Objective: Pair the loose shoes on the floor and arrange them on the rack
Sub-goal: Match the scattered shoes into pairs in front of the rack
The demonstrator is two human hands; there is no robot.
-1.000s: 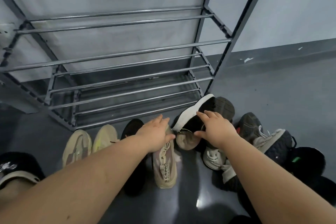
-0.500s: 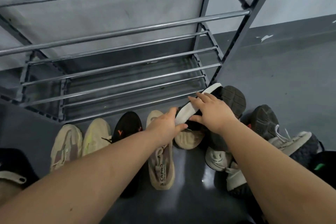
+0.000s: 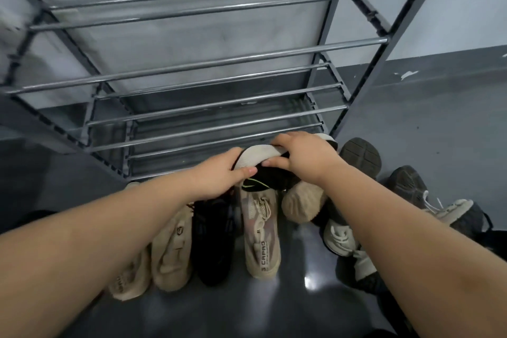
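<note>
Shoe rack (image 3: pixel 208 63): grey metal frame with bar shelves, standing against a pale wall; all visible tiers bare.

Floor (image 3: pixel 439 118): dark grey and glossy, carrying a row of loose shoes just in front of the rack's lowest bars.

Black sneaker (image 3: pixel 270 173): white sole, green mark on its side, held tilted with the sole turned up, above the row and near the bottom shelf.

Beige CAPRO sneaker (image 3: pixel 262 230): upright on the floor, directly under the black sneaker.

Two more beige shoes (image 3: pixel 171 255): side by side at the left, partly hidden by the forearm. A black shoe (image 3: pixel 212 241) lies between them and the CAPRO sneaker.

Right-hand heap: an overturned beige shoe (image 3: pixel 301 200), dark soles (image 3: pixel 360 156), a grey laced sneaker (image 3: pixel 341 239).

Left hand (image 3: pixel 219 175): grip curled on the black sneaker's near end, thumb pressing.

Right hand (image 3: pixel 304 155): grip closed over its white sole.
</note>
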